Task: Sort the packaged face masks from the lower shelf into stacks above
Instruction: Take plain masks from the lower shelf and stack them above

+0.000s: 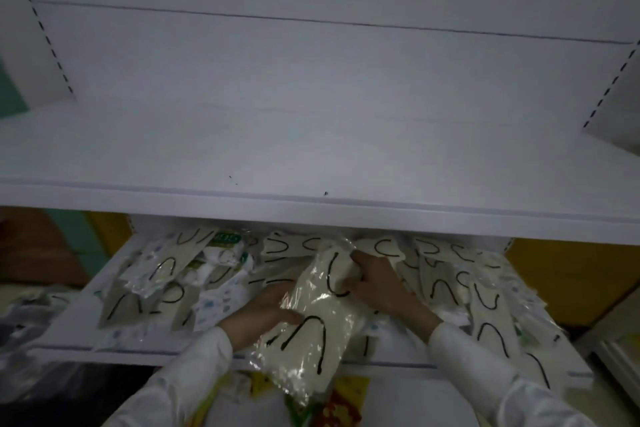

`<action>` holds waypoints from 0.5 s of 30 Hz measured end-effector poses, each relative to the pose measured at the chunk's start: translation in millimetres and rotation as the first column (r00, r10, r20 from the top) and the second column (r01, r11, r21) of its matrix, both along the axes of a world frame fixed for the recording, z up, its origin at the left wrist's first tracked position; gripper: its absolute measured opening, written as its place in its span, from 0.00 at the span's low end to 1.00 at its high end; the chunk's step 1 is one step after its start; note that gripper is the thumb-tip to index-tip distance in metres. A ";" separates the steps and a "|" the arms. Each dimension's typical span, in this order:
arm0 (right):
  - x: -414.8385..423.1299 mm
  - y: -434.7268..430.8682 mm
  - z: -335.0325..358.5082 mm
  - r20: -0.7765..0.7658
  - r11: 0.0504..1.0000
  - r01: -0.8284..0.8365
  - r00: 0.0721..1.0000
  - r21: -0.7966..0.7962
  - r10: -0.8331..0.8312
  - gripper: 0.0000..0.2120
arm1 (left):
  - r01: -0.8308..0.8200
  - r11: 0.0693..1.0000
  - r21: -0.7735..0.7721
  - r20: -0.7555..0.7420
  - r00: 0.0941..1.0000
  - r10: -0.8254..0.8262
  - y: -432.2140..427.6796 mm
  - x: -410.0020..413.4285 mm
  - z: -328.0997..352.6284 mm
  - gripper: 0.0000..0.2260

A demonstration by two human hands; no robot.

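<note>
**Cream masks, black loops, white shelving**

We see the upper shelf in plain white. Below it, the face-mask pack is cream with black ear loops under glossy clear wrap. Under its left part sits a green-lettered pack, and under its right end a yellow panel. The sleeves are white.

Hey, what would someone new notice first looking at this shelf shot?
First, the crinkly clear mask packet at centre, gripped by the left hand and right hand over the front edge of the lower shelf. Next, the jumbled pile of packets with black ear loops across that shelf, beneath the broad white upper shelf.
</note>
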State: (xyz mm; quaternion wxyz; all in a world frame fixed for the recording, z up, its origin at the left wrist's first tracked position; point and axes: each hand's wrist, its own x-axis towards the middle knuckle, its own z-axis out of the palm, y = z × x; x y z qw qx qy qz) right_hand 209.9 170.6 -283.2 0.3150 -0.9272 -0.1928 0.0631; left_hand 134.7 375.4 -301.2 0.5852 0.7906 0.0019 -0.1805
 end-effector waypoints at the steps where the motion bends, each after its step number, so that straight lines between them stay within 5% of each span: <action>1: -9.8 0.2 10.3 -0.005 0.997 -0.040 0.999 -0.064 0.040 0.09 | 0.083 0.994 0.072 0.029 0.996 -0.085 5.8 -8.9 11.6 0.20; 5: -45.0 -6.2 65.6 -0.011 0.946 -0.117 0.993 -0.301 0.119 0.26 | 0.241 0.889 0.390 0.081 0.952 -0.294 30.1 -36.3 89.3 0.20; 8: -65.8 -17.8 115.6 0.050 0.946 -0.149 0.984 -0.289 0.170 0.27 | 0.288 0.792 0.539 0.180 0.879 -0.442 48.2 -56.8 159.5 0.23; 11: -73.8 -25.9 169.5 0.106 0.987 -0.159 0.982 0.012 0.157 0.21 | 0.302 0.753 0.585 0.269 0.804 -0.531 51.3 -61.3 231.3 0.21; 15: -45.0 -22.9 215.1 0.107 0.883 -0.120 0.991 0.454 0.079 0.32 | 0.172 0.723 0.669 0.416 0.720 -0.556 49.7 -23.1 284.6 0.13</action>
